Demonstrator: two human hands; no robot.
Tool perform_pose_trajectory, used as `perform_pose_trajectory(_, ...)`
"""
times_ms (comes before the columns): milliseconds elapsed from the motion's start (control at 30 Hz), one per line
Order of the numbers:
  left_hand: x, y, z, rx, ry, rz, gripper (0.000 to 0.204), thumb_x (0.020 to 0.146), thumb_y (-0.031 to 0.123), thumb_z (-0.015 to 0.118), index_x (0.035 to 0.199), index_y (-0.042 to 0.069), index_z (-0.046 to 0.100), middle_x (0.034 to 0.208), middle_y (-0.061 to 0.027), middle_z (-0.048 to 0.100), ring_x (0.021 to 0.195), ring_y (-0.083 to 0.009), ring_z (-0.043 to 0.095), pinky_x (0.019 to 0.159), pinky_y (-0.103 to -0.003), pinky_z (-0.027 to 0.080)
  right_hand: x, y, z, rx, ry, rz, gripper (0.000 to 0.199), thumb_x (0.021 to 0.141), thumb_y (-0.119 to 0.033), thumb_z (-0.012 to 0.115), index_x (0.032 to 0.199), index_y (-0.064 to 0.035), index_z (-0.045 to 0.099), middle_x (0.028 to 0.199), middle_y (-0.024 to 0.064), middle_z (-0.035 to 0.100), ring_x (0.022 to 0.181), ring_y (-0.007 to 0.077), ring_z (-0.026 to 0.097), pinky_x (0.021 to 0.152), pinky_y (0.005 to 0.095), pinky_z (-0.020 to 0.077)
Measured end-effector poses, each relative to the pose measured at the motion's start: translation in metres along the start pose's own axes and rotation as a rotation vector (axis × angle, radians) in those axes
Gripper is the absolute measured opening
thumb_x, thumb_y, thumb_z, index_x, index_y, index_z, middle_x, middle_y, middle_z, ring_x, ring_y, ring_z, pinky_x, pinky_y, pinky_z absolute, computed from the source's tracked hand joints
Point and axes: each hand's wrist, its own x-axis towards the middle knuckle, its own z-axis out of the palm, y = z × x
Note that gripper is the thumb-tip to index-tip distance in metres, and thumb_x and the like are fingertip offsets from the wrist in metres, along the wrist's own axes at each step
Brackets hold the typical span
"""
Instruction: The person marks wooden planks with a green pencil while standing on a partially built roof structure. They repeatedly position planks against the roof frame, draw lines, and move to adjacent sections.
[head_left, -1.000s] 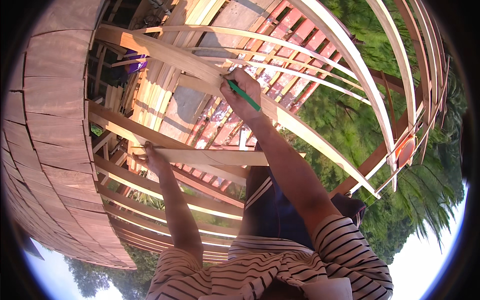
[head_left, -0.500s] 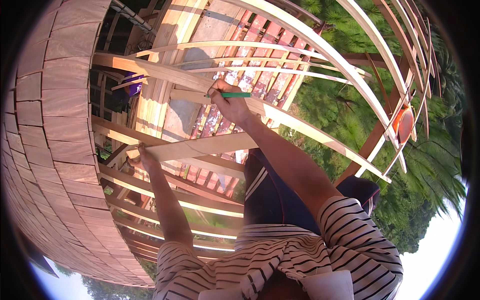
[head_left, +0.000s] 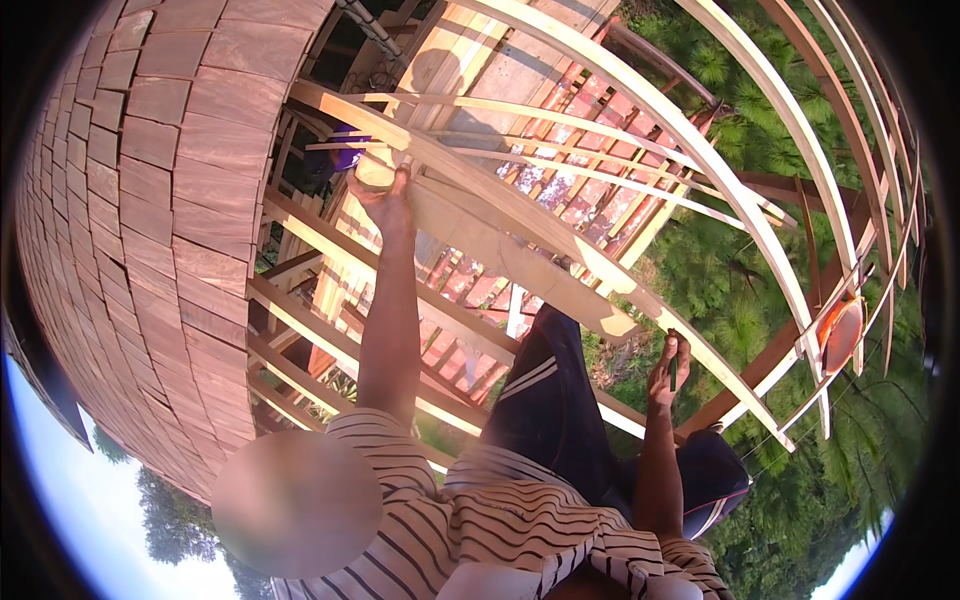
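Observation:
My left hand (head_left: pixel 388 198) reaches far out and grips the end of a pale wooden plank (head_left: pixel 500 250) that lies slantwise across the curved frame. Low at the right, my right hand (head_left: pixel 665 368) is closed around a short green pencil (head_left: pixel 673 376), just beside the plank's near end and a curved rib. My leg in dark trousers with white stripes (head_left: pixel 548 400) rests between the two arms.
A curved wall of reddish wooden shingles (head_left: pixel 150 200) fills the left. Pale bent ribs (head_left: pixel 700 150) arch over red slats (head_left: pixel 560 190) and green treetops far below. An orange object (head_left: pixel 840 335) hangs on the frame at right. Someone in purple (head_left: pixel 345 155) is partly visible behind the beams.
My right hand with the green pencil came off the plank and dropped to the lower right. My left hand moved up and out to the plank's far end.

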Motion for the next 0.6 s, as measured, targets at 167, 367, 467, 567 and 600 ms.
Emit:
perform_pose_trajectory(167, 0.037, -0.025, 0.025, -0.016, 0.026, 0.106, 0.096, 0.081, -0.004, 0.078, 0.148, -0.005, 0.008, 0.126, -0.018, 0.05, 0.112, -0.0225, 0.056, 0.107, -0.04, 0.044, 0.005, -0.009, 0.051, 0.095, -0.067, -0.058, 0.036, 0.105, -0.031, 0.054, 0.118, 0.0015, 0.061, 0.106, 0.0124, 0.06, 0.098, 0.0236, 0.056, 0.09, 0.0379, 0.0458)
perform_pose_trajectory(367, 0.071, -0.051, 0.02, -0.046, -0.055, 0.152, 0.106, 0.078, 0.005, 0.085, 0.147, -0.01, 0.005, 0.134, -0.0189, 0.045, 0.124, -0.0244, 0.049, 0.109, -0.042, 0.043, 0.016, -0.044, 0.098, -0.079, -0.028, -0.087, 0.036, 0.103, -0.03, 0.057, 0.119, 0.0014, 0.061, 0.114, 0.0193, 0.063, 0.108, 0.0332, 0.063, 0.095, 0.0443, 0.0478)
perform_pose_trajectory(467, 0.07, -0.052, 0.028, 0.083, 0.039, 0.1, 0.111, 0.076, 0.009, 0.088, 0.148, -0.011, 0.006, 0.136, -0.0189, 0.044, 0.125, -0.0257, 0.049, 0.108, -0.04, 0.043, 0.018, -0.051, 0.11, -0.191, -0.038, -0.151, 0.033, 0.102, -0.028, 0.057, 0.119, 0.0006, 0.06, 0.115, 0.0212, 0.063, 0.11, 0.0368, 0.062, 0.096, 0.0461, 0.0479)
perform_pose_trajectory(567, 0.066, -0.045, 0.036, 0.105, 0.086, 0.058, 0.107, 0.073, 0.004, 0.088, 0.149, -0.009, 0.012, 0.137, -0.0178, 0.044, 0.125, -0.0256, 0.049, 0.109, -0.038, 0.043, 0.018, -0.053, 0.12, -0.25, -0.045, -0.198, 0.033, 0.101, -0.025, 0.056, 0.124, -0.0006, 0.057, 0.116, 0.0228, 0.062, 0.111, 0.0409, 0.06, 0.096, 0.0488, 0.0472)
perform_pose_trajectory(600, 0.065, -0.042, 0.039, 0.091, 0.104, 0.035, 0.103, 0.072, -0.002, 0.086, 0.148, -0.005, 0.017, 0.137, -0.0164, 0.045, 0.125, -0.0249, 0.048, 0.109, -0.038, 0.043, 0.019, -0.052, 0.122, -0.277, -0.038, -0.231, 0.033, 0.101, -0.025, 0.056, 0.125, -0.0012, 0.057, 0.116, 0.0228, 0.062, 0.11, 0.0415, 0.059, 0.095, 0.0494, 0.0472)
